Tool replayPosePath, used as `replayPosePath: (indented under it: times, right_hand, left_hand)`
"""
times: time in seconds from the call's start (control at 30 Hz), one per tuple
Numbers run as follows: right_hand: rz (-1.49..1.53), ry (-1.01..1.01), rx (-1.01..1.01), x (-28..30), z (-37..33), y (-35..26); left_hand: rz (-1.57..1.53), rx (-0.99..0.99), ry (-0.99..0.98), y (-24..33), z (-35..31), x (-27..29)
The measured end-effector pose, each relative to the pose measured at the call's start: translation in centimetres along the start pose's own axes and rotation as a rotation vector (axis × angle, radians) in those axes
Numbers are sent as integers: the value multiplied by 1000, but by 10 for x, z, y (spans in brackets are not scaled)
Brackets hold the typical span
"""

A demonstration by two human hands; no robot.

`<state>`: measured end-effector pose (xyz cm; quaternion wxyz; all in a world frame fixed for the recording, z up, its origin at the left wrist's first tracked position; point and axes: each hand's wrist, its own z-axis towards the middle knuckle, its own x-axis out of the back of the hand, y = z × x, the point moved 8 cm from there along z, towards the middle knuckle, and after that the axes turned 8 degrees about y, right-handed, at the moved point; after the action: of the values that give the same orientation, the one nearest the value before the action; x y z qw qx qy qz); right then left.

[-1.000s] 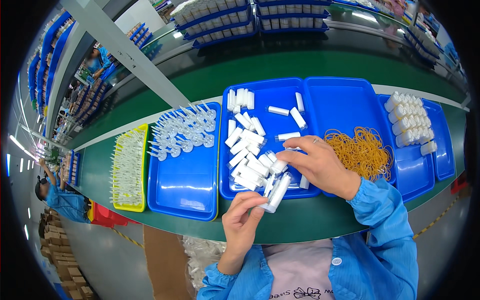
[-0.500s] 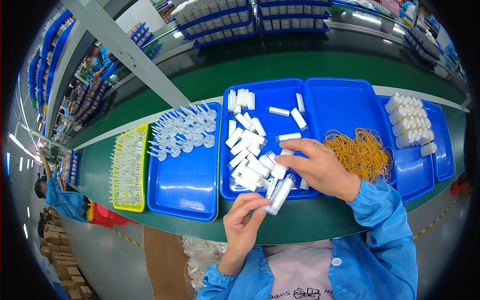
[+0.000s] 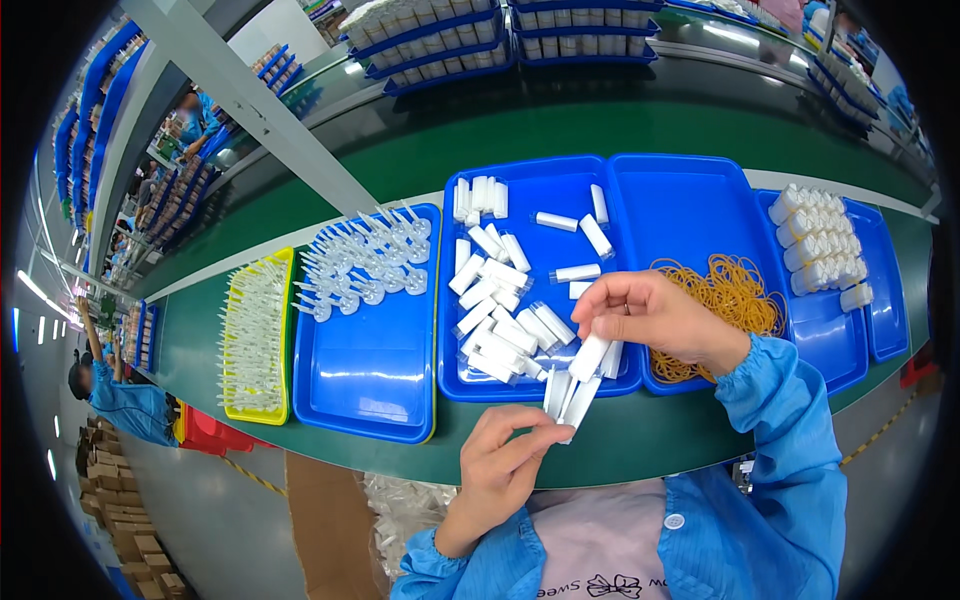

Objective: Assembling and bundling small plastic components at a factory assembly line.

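My left hand (image 3: pixel 508 452) is closed, pinching the lower ends of a few white cylinders (image 3: pixel 572 402) that fan upward. My right hand (image 3: pixel 662 322) is closed on another white cylinder (image 3: pixel 590 356), its lower end meeting the tops of those in the left hand. Whether they touch firmly I cannot tell. Behind the hands, a blue tray (image 3: pixel 540 185) holds many loose white cylinders (image 3: pixel 512 335) in clear wrapping, mostly heaped at its left side. Beside my right hand, a second blue tray (image 3: pixel 680 200) carries a pile of yellow-brown rubber bands (image 3: pixel 735 310).
Leftward, a blue tray (image 3: pixel 365 385) holds clear plastic parts with thin stems (image 3: pixel 365 255); a yellow tray (image 3: pixel 240 408) holds thin white pieces. Bundled white cylinders (image 3: pixel 820 240) stand far right. A grey post (image 3: pixel 250 105) slants behind. Stacked trays line the back; a person stands far left.
Both hands have moved slightly right. My right hand has brought a white cylinder down against the ones in my left hand, which now spread apart.
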<state>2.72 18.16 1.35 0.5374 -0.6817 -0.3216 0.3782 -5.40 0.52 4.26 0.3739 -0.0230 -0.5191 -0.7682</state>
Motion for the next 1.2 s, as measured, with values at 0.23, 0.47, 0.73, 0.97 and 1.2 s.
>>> replayPosePath:
  times: [0.23, 0.47, 0.73, 0.97, 1.2]
  right_hand:
    - [-134, 12, 167, -9, -13, -26]
    - [-218, -14, 173, -43, -32, -24]
    - [-768, 85, 408, -17, 30, -9]
    - [-1214, 132, 541, -17, 51, 9]
    - [-173, 217, 164, -4, 38, -4]
  left_hand:
    - [-6, -43, -32, 6, 0, -1]
    - [-132, 108, 220, 0, -5, 8]
    - [-64, 216, 157, -40, -14, 9]
    - [-31, 216, 198, -39, -16, 17]
    - [111, 21, 138, -7, -13, 11]
